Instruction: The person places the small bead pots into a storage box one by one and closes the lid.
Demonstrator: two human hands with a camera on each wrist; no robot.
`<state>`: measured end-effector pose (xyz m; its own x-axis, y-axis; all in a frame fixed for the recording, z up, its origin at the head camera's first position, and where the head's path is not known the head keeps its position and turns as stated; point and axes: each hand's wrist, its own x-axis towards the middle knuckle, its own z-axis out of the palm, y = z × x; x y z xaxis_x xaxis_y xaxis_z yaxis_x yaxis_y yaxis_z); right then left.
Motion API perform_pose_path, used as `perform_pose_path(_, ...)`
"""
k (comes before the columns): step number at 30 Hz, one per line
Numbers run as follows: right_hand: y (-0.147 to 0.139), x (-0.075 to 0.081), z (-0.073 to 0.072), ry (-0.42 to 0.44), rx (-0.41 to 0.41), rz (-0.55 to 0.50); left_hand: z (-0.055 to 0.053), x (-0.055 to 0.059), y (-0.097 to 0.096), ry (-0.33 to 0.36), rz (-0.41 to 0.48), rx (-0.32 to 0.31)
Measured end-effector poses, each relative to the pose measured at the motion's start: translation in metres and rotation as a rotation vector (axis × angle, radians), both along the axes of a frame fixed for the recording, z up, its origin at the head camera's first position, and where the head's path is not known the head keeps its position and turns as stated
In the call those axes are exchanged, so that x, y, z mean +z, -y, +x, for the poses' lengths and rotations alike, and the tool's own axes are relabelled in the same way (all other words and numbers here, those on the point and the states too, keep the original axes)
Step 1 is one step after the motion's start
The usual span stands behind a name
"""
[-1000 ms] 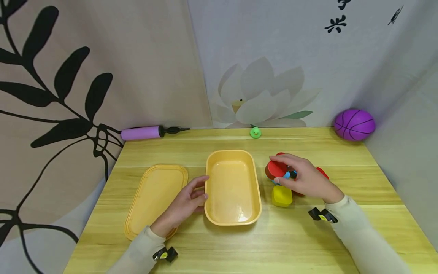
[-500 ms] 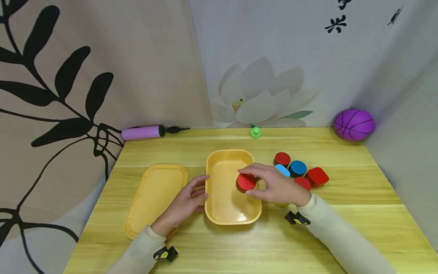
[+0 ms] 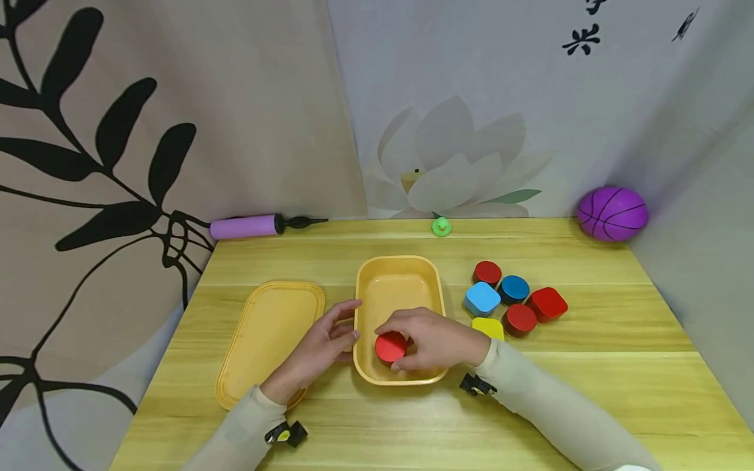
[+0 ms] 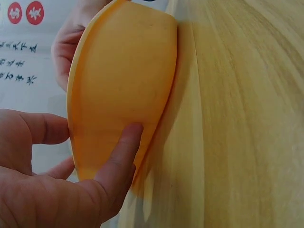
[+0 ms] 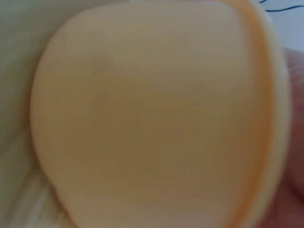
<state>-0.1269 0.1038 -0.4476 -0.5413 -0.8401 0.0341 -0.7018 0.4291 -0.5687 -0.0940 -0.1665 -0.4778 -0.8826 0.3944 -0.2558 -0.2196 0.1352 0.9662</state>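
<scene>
My right hand [image 3: 432,340] holds a red round block [image 3: 391,347] low inside the yellow tray [image 3: 400,268], near its front end, fingers curled over it. My left hand [image 3: 323,347] rests against the tray's left wall with straight fingers; in the left wrist view its fingers [image 4: 118,156] press the tray's outer side [image 4: 123,90]. The right wrist view is filled by the blurred tray interior [image 5: 152,114]. To the right of the tray lie loose blocks: a light blue one [image 3: 482,298], a dark blue one [image 3: 514,289], a yellow one [image 3: 488,326] and three red ones [image 3: 546,303].
The tray's yellow lid [image 3: 271,340] lies flat to the left of my left hand. At the table's back edge sit a purple pump [image 3: 253,226], a small green duck [image 3: 440,226] and a purple ball [image 3: 612,213]. Walls close in at the back and right.
My right hand carried the red round block from the pile on the right, over the tray's rim, and down into the tray's near end. The left hand stayed on the tray.
</scene>
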Motion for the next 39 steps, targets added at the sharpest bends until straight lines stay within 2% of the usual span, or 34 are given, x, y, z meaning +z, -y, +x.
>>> perform_pose_path(7, 0.019, -0.008, 0.004, -0.026, 0.05, 0.084, 0.001, -0.003, -0.003, -0.013, -0.002, 0.003)
perform_pose_path(16, 0.023, -0.013, 0.003, -0.024, 0.097, 0.08, 0.0, -0.004, -0.009, 0.011, -0.006, 0.008)
perform_pose_path(23, 0.022, -0.008, 0.003, -0.014, 0.085, 0.087, 0.001, -0.004, -0.01, -0.013, -0.052, 0.0)
perform_pose_path(29, 0.012, 0.0, 0.005, 0.016, 0.028, 0.045, 0.001, -0.002, -0.01, -0.025, -0.056, -0.003)
perform_pose_path(39, -0.019, 0.007, 0.004, 0.028, -0.025, -0.1, 0.002, -0.004, -0.007, -0.012, -0.036, 0.003)
